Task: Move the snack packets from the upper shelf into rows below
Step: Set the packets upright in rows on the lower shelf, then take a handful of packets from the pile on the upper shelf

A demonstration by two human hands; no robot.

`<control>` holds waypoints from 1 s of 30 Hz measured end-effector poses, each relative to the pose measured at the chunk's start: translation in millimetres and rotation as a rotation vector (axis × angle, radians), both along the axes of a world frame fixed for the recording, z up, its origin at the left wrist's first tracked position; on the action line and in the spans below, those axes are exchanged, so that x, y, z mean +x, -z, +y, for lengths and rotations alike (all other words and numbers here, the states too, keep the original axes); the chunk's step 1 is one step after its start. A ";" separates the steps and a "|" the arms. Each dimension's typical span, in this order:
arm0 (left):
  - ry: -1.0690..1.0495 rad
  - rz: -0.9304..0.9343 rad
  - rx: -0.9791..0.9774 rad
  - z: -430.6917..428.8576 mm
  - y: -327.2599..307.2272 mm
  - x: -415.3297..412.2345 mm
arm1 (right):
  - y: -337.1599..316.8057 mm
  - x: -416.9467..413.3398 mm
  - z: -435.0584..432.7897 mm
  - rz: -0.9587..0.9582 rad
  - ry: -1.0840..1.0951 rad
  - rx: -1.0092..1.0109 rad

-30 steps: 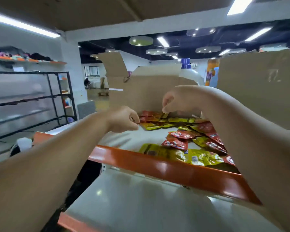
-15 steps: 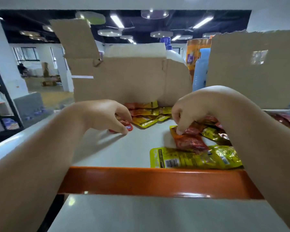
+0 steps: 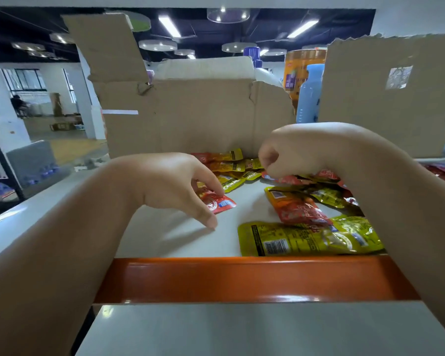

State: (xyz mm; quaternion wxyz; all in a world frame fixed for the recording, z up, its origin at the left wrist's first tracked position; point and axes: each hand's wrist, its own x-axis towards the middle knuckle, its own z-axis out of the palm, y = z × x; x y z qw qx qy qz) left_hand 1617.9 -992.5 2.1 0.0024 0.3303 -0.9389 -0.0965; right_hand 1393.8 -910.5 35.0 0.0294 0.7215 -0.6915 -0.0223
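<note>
Left hand (image 3: 170, 186) reached over the upper shelf (image 3: 165, 240), palm down, fingers bent and closed on a red packet (image 3: 219, 202); printed corner of that packet poking out between forefinger and thumb, thumb tip down on the shelf board; right hand (image 3: 301, 150) held a little higher, curled into a tight fist, knuckles toward the camera, clamped on a second red packet (image 3: 285, 179) seen as a strip right under the knuckles; bare shelf board between the two hands; just below the right fist, an orange packet (image 3: 298, 209) lying slantwise, near end overlapping a large yellow packet (image 3: 306, 238); that yellow packet barcode side up, nearest the camera, just behind the orange shelf lip (image 3: 242, 278); under the right wrist, further yellow and red packets (image 3: 329, 197), partly hidden by the forearm; beyond the left fingertips and left of the right fist, a loose heap of packets (image 3: 229, 165), yellow and orange, at the foot of an open cardboard box (image 3: 190, 119); behind the right hand, a second cardboard box (image 3: 396, 98) with a pale label; light blue bottle (image 3: 308, 98) in the gap between the boxes; beneath both forearms, on the camera side of the lip, the pale lower shelf (image 3: 242, 330).
</note>
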 end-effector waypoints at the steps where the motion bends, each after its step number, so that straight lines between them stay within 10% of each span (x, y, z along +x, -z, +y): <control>1: 0.007 -0.009 0.003 -0.1 1.0 -0.4 | 0.2 -0.9 0.0 -0.015 -0.016 -0.031; 9: 0.050 0.035 0.037 -4.6 4.5 0.3 | -3.1 -14.5 -7.7 -0.391 -0.137 -0.395; 16: 0.159 0.553 0.253 -4.4 4.1 -2.6 | -2.1 -19.0 -10.3 -0.851 -0.127 -0.525; 19: 0.053 0.574 0.215 -11.1 5.7 -5.6 | 4.1 -26.6 -15.6 -0.552 -0.048 -0.394; 24: -0.244 0.088 -0.163 -6.7 4.9 -4.3 | 5.5 -24.9 -16.7 -0.075 0.213 -0.108; 30: -0.221 -0.007 -0.128 -0.3 4.0 -8.8 | 5.0 -1.0 -3.1 0.017 0.299 0.229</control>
